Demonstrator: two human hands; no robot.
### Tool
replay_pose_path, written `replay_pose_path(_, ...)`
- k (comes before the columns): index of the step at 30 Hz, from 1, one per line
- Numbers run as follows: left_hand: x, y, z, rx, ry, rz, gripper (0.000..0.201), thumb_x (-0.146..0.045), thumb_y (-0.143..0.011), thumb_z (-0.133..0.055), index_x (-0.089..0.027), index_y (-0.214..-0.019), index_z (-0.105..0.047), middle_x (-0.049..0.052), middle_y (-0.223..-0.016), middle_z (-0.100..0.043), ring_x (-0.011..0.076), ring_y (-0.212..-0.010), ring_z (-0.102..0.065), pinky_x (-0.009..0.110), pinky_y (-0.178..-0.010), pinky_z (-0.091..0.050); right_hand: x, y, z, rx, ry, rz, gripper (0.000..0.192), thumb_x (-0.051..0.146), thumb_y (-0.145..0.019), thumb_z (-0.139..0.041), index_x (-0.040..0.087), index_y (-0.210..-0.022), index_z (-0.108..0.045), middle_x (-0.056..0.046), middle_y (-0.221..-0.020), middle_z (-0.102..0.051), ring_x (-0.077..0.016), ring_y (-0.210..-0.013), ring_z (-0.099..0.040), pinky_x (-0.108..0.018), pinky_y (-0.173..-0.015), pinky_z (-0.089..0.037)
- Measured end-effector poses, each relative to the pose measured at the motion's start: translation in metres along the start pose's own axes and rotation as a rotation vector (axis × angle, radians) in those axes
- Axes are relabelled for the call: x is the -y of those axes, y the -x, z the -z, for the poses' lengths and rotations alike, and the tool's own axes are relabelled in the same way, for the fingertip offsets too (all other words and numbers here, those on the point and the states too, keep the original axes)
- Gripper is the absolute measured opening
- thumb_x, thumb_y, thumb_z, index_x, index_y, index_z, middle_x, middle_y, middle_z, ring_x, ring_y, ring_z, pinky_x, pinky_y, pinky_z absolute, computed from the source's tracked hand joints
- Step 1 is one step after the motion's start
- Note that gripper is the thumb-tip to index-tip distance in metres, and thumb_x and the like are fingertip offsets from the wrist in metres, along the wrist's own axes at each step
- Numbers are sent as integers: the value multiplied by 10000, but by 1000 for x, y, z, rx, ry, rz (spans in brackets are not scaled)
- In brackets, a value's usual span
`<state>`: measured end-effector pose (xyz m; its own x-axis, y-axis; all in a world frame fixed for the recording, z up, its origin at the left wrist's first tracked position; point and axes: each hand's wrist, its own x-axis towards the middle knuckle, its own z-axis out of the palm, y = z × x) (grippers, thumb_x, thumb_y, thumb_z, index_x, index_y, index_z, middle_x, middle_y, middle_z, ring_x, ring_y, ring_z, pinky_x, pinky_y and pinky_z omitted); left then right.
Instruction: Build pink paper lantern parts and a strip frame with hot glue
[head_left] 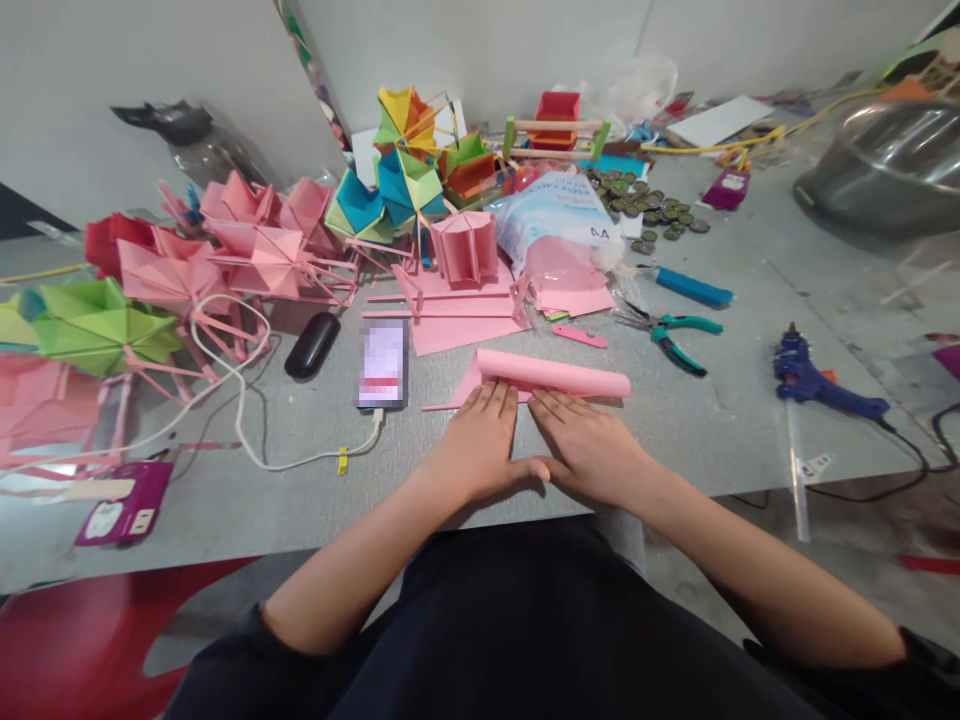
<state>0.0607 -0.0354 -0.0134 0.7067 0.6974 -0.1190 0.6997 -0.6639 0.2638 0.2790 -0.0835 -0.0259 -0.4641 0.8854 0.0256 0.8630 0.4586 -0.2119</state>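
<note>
Both hands lie flat, fingers spread and pressed down, on a pink sheet of paper (551, 375) that rests on the grey desk (720, 420) near its front edge. The left hand (480, 440) covers the sheet's left part, the right hand (585, 445) sits just beside it, and the two thumbs touch. The far part of the sheet curls up into a soft roll that runs left to right just beyond the fingertips; neither hand pinches it.

Left of the sheet lies a smartphone with a lit screen (383, 363), a white cable (247, 420) plugged into its near end. A black oval case (312, 345) sits further left. Beyond the sheet lie more flat pink paper pieces (457, 315) and a heap of folded paper models in pink, green, blue and yellow (247, 250). To the right are green-handled pliers (671, 335), a blue marker-like stick (694, 288), and a blue glue gun (817, 380). What seems to be a pile of dark bottle caps (649, 205) lies far right of centre.
</note>
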Motion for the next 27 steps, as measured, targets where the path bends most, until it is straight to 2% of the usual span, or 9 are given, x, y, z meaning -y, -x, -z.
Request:
replay_pose_path(5, -5, 6, 3, -25, -20, 4, 1203, -956, -949, -300, 37, -1614, -435, 348, -1659, -476, 443, -1596, -441, 562, -1319, -329, -5, -15, 11, 31, -96, -40, 700, 496, -979, -681, 108, -1552, -578, -245, -1547, -644, -413, -1431, -626, -596, -1182, -515)
replay_pose_path(9, -4, 1, 6, -19, -19, 28, 1171, -959, -924, -403, 25, -1549, -507, 347, -1575, -567, 454, -1524, -526, 564, -1302, -352, -7, -25, 20, 77, -134, -48, 596, 446, -959, -714, 121, -1452, -635, -228, -1479, -687, -395, -1362, -665, -552, -1135, -541)
replay_pose_path(13, 4, -13, 10, -28, -17, 16, 1118, -977, -880, -479, -28, -1462, -587, 317, -1466, -660, 467, -1440, -593, 617, -1258, -393, -13, -25, 20, 48, -76, -15, 535, 389, -1007, -650, 96, -1453, -630, -240, -1467, -695, -389, -1374, -665, -545, -1152, -535)
replay_pose_path(17, 11, -23, 13, -39, -26, -4, 1049, -974, -849, -547, -77, -1384, -641, 276, -1395, -711, 458, -1407, -620, 601, -1263, -389, -18, -16, 11, -15, 24, 18, 615, 414, -1061, -557, 36, -1546, -567, -281, -1576, -607, -397, -1476, -597, -576, -1231, -481)
replay_pose_path(19, 15, -27, 12, -34, -43, -5, 1081, -972, -836, -572, -60, -1414, -623, 289, -1456, -674, 458, -1453, -585, 589, -1295, -355, -20, -14, 6, -15, 37, -2, 649, 437, -1070, -534, 21, -1568, -551, -287, -1588, -592, -395, -1489, -589, -578, -1242, -478)
replay_pose_path(24, 22, -35, 8, -51, -62, 40, 1192, -917, -832, -649, 8, -1564, -476, 372, -1696, -397, 498, -1618, -372, 610, -1317, -332, -26, -28, 6, -2, 16, -70, 620, 429, -1090, -489, 57, -1581, -564, -254, -1621, -570, -372, -1514, -569, -574, -1260, -465)
replay_pose_path(27, 24, -36, 8, -68, -55, 29, 1122, -892, -873, -625, -32, -1576, -466, 353, -1699, -409, 483, -1616, -389, 629, -1315, -329, -29, -43, 13, 12, 36, -81, 530, 360, -1098, -479, 82, -1526, -624, -230, -1568, -634, -352, -1473, -611, -542, -1238, -485)
